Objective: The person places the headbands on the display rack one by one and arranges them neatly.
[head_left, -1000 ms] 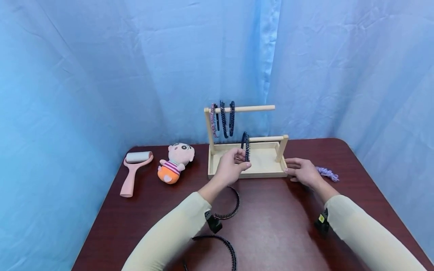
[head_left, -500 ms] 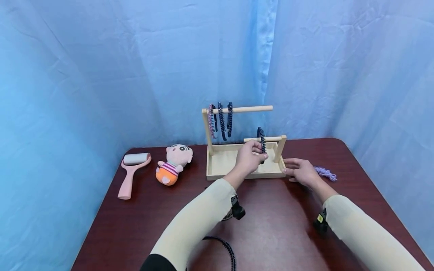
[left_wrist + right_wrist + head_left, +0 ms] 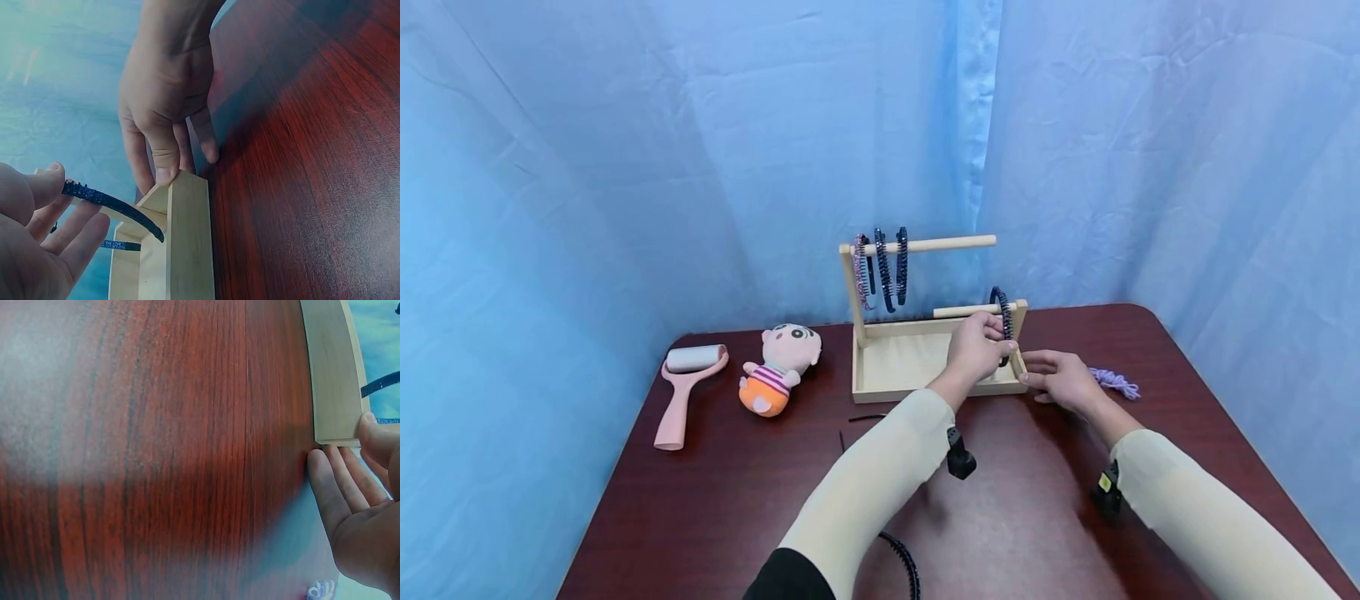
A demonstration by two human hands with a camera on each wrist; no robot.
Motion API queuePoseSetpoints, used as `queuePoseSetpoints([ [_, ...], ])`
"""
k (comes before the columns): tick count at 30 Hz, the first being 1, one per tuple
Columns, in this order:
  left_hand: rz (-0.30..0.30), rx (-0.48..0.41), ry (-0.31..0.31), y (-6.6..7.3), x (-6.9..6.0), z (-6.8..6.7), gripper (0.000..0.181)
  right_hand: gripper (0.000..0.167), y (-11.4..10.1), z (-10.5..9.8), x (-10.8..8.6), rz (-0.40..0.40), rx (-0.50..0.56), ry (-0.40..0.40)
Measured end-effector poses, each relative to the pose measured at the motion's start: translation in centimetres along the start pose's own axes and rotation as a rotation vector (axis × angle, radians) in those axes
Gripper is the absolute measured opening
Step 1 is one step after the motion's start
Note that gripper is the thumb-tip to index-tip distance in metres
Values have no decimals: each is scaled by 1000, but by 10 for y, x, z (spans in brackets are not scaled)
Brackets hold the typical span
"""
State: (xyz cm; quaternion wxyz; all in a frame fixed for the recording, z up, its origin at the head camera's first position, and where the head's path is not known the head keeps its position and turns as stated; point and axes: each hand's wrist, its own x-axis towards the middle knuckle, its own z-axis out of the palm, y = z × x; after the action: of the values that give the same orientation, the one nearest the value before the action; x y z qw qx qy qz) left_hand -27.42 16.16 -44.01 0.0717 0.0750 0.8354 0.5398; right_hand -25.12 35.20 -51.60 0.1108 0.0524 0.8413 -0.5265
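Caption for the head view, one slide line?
Left hand holds a dark headband around the lower bar of a wooden rack; right hand touches the tray's end.

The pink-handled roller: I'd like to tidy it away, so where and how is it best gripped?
Probably by the pink handle, coming from the near side and closing across its width from above. The handle is slim and points toward the viewer, while the white cylinder sits crosswise at the far end, where a grip might make it turn.

The left grip (image 3: 976, 348) holds a headband (image 3: 1006, 313) at the rack (image 3: 891, 396).
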Motion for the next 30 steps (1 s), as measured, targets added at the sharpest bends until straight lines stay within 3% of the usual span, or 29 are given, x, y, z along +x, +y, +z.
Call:
queuePoseSetpoints([
  [17, 8, 61, -14, 4, 0, 10, 20, 59, 1, 0, 0, -2, -7, 1],
  [30, 20, -38, -57, -10, -4, -2, 32, 56, 1, 0, 0, 12, -13, 0],
])
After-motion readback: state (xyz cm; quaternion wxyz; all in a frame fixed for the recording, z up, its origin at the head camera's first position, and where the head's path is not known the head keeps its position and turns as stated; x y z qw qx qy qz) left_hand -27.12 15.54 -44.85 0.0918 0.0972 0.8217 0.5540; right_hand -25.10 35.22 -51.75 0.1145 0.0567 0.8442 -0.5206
